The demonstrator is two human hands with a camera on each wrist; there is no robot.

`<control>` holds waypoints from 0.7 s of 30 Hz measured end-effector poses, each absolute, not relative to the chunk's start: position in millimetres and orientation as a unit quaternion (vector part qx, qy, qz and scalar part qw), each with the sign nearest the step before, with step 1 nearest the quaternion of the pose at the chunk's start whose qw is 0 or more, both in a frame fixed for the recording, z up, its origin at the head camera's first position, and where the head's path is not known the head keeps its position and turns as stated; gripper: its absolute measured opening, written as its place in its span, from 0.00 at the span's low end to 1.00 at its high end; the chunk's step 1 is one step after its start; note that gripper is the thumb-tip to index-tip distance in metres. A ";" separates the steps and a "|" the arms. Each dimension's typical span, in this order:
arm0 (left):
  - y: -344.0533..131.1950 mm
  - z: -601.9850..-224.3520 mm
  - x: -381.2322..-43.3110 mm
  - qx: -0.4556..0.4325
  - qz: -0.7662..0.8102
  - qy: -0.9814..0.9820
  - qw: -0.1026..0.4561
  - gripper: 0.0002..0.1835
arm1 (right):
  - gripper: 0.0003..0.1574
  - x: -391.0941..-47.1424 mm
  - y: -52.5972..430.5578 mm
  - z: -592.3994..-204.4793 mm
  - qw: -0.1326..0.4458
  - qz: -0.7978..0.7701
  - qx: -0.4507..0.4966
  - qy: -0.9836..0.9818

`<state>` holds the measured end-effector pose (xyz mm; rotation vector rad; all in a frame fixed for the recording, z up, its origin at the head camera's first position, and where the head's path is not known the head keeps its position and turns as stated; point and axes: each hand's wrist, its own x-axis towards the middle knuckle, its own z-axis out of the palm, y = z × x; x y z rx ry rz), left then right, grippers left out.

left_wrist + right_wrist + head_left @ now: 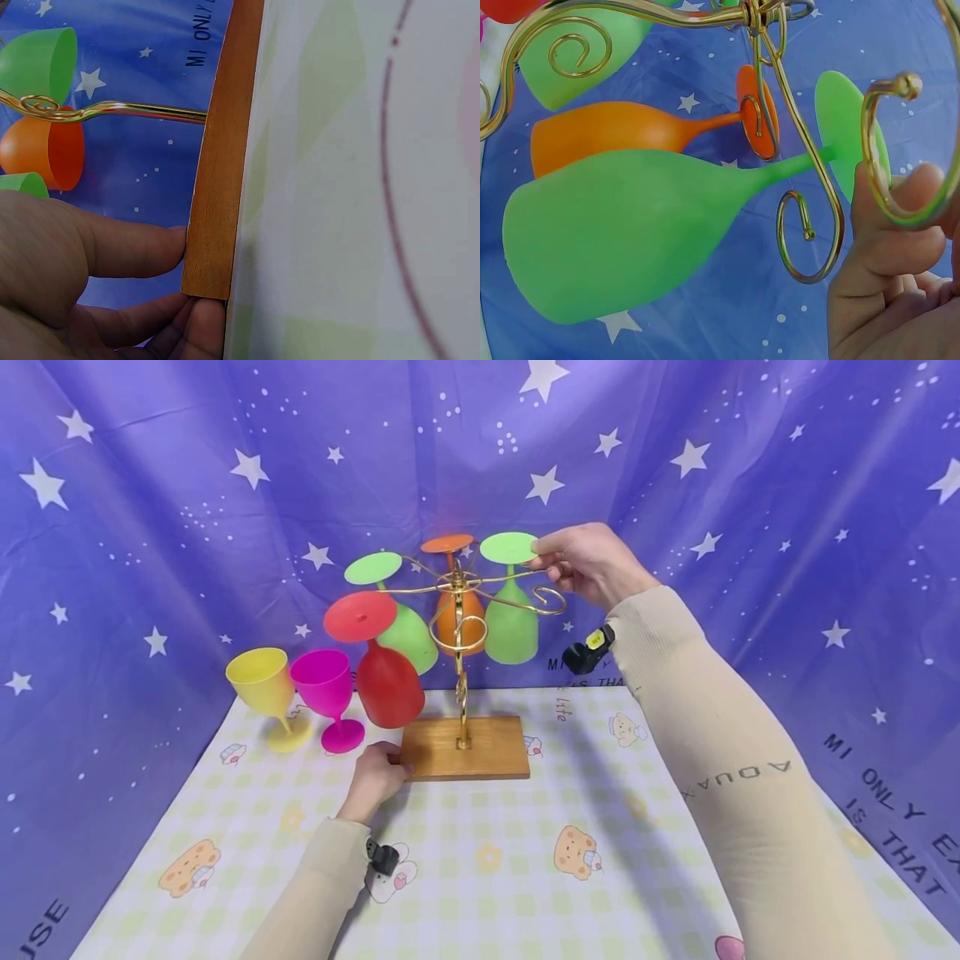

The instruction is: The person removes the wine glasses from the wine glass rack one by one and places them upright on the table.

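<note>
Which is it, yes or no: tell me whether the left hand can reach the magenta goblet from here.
Probably yes: the magenta goblet stands close to the left hand, and nothing visible blocks the gap between them. The hand would likely have to release the wooden base first.

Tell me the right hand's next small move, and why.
Probably the right hand should lower the green goblet slightly onto the gold wire: the goblet is upside down, and its pinched foot appears just above that wire. The left hand grips the wooden base, which should help steadiness.
</note>
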<state>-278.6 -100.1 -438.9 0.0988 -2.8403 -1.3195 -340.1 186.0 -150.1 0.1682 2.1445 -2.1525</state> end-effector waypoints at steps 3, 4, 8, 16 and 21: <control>-100.1 -438.9 -278.9 0.031 -0.422 -0.906 0.004 0.18 | 0.14 -341.4 184.8 -149.8 0.052 -0.710 0.062 0.700; -100.0 -439.0 -279.0 0.031 -0.422 -0.906 0.004 0.18 | 0.14 -342.0 184.2 -149.9 0.052 -0.711 0.065 0.698; -99.5 -439.6 -279.3 0.034 -0.422 -0.906 0.001 0.18 | 0.14 -344.3 181.4 -149.9 0.059 -0.709 0.075 0.699; -100.2 -438.2 -278.9 0.034 -0.422 -0.906 0.002 0.18 | 0.25 -349.5 180.8 -145.7 0.068 -0.723 0.096 0.681; -99.4 -436.9 -279.2 0.042 -0.426 -0.904 -0.007 0.18 | 0.26 -357.0 184.6 -146.9 0.076 -0.743 0.111 0.656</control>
